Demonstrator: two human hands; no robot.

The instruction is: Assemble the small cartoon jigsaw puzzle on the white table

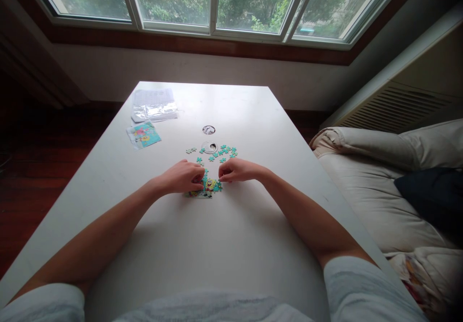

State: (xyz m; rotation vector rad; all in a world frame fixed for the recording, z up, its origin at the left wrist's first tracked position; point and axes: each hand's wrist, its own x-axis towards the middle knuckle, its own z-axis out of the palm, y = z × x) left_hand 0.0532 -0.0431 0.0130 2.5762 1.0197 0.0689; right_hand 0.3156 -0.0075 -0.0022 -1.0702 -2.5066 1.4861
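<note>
A partly joined jigsaw puzzle (210, 185) with a yellow cartoon figure on turquoise lies on the white table. My left hand (185, 175) is closed over its left side, fingers bent down on the joined pieces and covering part of the picture. At its right edge, my right hand (237, 170) is pinched, with a turquoise puzzle piece (219, 185) at the fingertips. Loose puzzle pieces (222, 152), several of them turquoise, are scattered just beyond both hands. A few paler pieces (191, 150) lie to the left of these.
Behind the pieces are a round clear-rimmed object (209, 147) and a dark-patterned disc (209, 130). A picture card (143, 134) and a clear plastic packet (155, 105) lie at the table's far left. Right of the table (231, 249) stands a cushioned sofa (361, 191).
</note>
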